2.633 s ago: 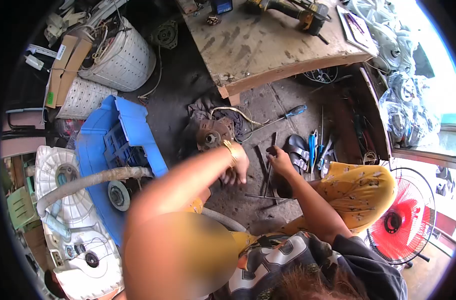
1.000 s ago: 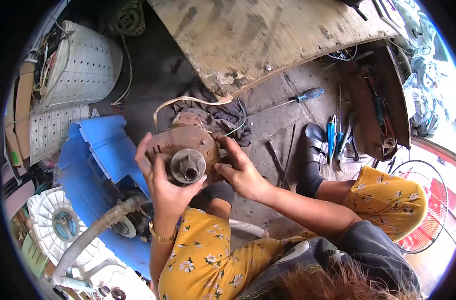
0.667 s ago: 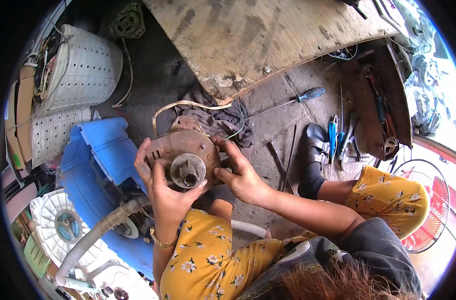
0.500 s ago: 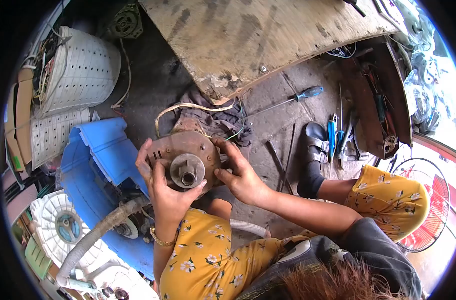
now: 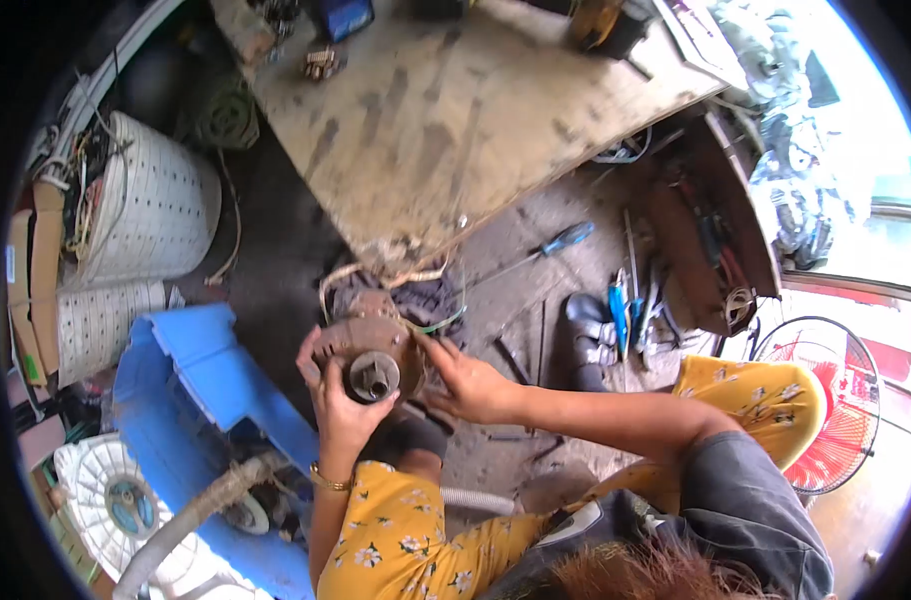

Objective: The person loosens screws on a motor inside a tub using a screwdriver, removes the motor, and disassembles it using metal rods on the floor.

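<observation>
I hold a rusty round motor (image 5: 367, 352) in front of me, its grey hub with a hole facing up. My left hand (image 5: 340, 410) grips its lower left side, thumb by the hub, a gold bracelet on the wrist. My right hand (image 5: 462, 380) presses against its right side. A beige cord (image 5: 375, 272) loops from the motor over a dark rag (image 5: 425, 298) on the floor behind it.
A worn wooden table (image 5: 445, 110) stands ahead. A blue-handled screwdriver (image 5: 545, 245), blue pliers (image 5: 618, 310) and metal rods (image 5: 541, 340) lie on the concrete to the right. White perforated drum (image 5: 145, 215) and blue plastic housing (image 5: 190, 365) are left; red fan (image 5: 840, 415) right.
I picked the motor up from the floor and now hold it in both hands. In the last half second the view tilted up, showing more of the table; the grip stays the same.
</observation>
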A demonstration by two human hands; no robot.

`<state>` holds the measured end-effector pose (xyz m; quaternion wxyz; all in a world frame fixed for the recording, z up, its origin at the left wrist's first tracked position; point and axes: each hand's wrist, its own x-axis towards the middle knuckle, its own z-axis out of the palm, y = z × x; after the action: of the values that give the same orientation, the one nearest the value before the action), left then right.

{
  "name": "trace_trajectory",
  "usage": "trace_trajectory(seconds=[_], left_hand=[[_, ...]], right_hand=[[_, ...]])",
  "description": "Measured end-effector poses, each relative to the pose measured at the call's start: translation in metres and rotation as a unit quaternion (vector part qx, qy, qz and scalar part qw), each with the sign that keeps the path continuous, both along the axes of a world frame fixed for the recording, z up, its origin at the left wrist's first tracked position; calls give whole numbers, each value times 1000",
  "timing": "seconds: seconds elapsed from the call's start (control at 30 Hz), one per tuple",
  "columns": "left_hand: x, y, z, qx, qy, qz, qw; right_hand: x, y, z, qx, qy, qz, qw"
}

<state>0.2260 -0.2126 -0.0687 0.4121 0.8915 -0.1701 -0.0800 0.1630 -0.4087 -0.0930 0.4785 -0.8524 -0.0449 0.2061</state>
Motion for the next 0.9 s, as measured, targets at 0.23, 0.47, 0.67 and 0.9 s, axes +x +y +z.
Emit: trace_trajectory(seconds=[0.23,0.47,0.67,0.9], left_hand=[[-19,3,-92,16,66,42,997],[6,14,-80,123,43,-59,990],[48,14,-2,205,-37,-38,977],[123,-48,126,104,-259,-120,953]], right_hand=[[24,-120,57,-337,112,432,829],[89,-159,165,-362,-352,141,852],[147,-190,145,-448,-370,130,804],[129,-216,134,-419,-395,125,808]])
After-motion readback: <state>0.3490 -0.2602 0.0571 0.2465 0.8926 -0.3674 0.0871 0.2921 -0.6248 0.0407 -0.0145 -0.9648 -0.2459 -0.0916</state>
